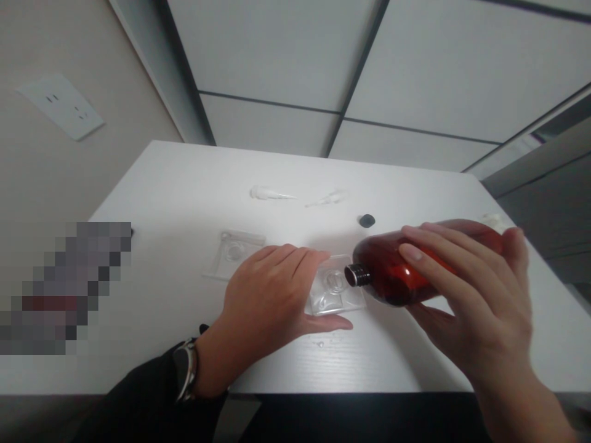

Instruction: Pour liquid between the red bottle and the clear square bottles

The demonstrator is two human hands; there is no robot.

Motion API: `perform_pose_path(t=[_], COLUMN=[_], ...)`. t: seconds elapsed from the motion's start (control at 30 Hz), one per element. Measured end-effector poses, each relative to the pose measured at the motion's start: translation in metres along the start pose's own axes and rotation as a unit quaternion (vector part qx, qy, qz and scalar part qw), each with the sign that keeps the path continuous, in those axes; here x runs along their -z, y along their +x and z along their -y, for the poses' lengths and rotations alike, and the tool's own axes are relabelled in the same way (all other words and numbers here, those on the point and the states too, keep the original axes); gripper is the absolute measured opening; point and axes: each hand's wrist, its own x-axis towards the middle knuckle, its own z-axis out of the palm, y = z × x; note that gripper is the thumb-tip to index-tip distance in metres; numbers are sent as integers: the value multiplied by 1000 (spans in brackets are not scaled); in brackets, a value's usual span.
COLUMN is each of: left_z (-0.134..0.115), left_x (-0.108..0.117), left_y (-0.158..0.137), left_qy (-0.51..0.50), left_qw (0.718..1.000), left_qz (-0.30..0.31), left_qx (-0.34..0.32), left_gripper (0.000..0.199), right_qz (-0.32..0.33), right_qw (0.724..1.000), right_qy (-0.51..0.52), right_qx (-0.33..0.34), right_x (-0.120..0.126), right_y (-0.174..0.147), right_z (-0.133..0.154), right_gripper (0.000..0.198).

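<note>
My right hand (475, 301) is wrapped round a reddish-brown bottle (385, 264), tipped onto its side. The bottle's black threaded neck has no cap on it and points left, over a clear plastic tray (339, 299) with a round well in its middle. My left hand (272, 289) grips that tray from the left, fingers along its far edge and thumb along its near edge; the palm side is hidden. Whether any liquid leaves the bottle, I cannot tell. Left of my left hand lies a second clear plastic tray (231, 252), also with a round well.
Two clear tapered plastic pieces (272, 194) lie toward the back of the white table (184, 178). A small black cap (367, 220) rests behind the bottle. Small droplets (321, 344) dot the tabletop near my left thumb. A blurred-out object (69, 289) is at the left edge.
</note>
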Motion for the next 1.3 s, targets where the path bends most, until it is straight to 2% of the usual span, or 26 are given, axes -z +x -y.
perform_pose_path(t=[0.37,0.6,1.3], left_z=[1,-1,-1], left_x=[-2,2,4], left_y=[-3,-2,-1], left_qy=[0,-1,7], left_qw=[1000,999,999], left_qz=[4,33,35], left_qx=[1,14,10], left_gripper=[78,74,73], right_qz=[14,-81,-74], right_qw=[1000,996,996], right_qy=[-15,-21,-41], right_qx=[-15,-1,5], right_x=[2,-8,-7], right_y=[2,3,5], right_z=[3,-1,2], right_gripper=[94,69,63])
